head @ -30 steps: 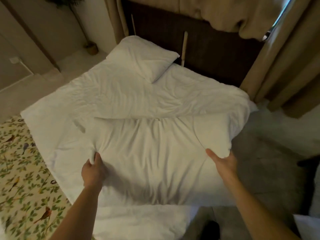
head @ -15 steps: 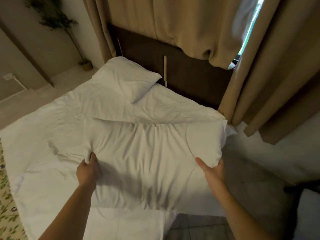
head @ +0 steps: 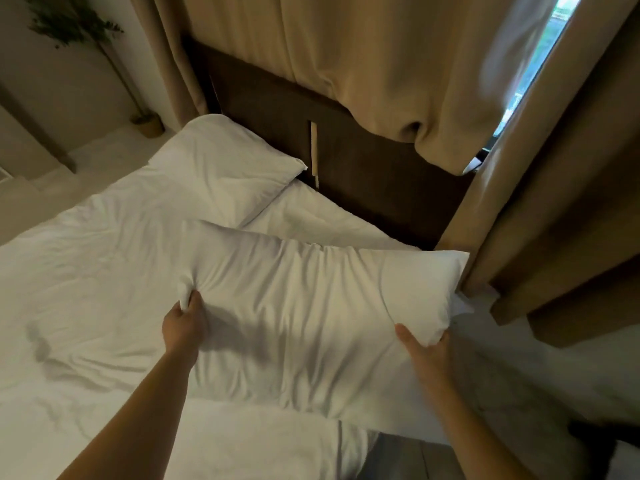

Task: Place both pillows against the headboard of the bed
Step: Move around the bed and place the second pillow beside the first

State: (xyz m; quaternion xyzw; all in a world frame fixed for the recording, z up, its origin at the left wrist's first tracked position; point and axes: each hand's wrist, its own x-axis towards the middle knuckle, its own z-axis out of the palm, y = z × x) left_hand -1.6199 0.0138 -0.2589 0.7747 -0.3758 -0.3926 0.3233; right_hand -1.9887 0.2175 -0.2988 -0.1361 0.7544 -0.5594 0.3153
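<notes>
I hold a large white pillow (head: 304, 306) above the right side of the bed (head: 79, 289). My left hand (head: 185, 325) pinches its near left corner. My right hand (head: 426, 351) grips its near right corner from below. A second white pillow (head: 225, 171) lies at the far left of the bed, touching the dark brown headboard (head: 363, 174). The held pillow's far edge stops short of the headboard, with a strip of white sheet between them.
Beige curtains (head: 554, 202) hang over the headboard and down the right side, close to the held pillow's right end. A potted plant (head: 145, 121) stands in the far left corner. Pale floor (head: 536, 382) lies right of the bed.
Both hands have carried the pillow up the bed toward the headboard. My view has moved forward with it, so the headboard and curtains are nearer.
</notes>
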